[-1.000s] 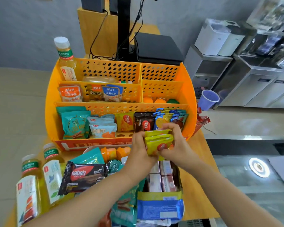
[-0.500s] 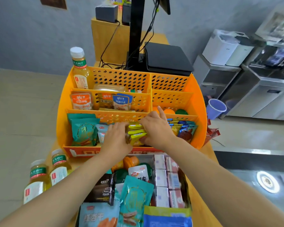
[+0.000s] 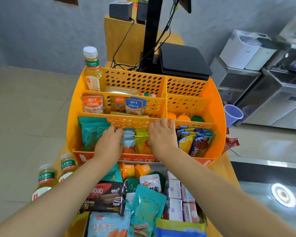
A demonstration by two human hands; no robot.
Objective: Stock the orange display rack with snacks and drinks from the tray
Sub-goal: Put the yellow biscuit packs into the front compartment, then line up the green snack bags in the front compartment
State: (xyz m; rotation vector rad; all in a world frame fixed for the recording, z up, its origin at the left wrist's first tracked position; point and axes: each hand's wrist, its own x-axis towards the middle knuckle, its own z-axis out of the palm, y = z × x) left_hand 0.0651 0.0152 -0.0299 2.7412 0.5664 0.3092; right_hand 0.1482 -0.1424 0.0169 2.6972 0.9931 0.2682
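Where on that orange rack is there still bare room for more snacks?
On the orange rack, the top right compartment behind the orange cups looks bare. The front row is crowded, where both hands press among the yellow packets.

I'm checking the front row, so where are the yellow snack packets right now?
In the head view, the yellow snack packets stand in the orange rack's front row, near its middle, between the left hand and right hand, beside pale blue packets.
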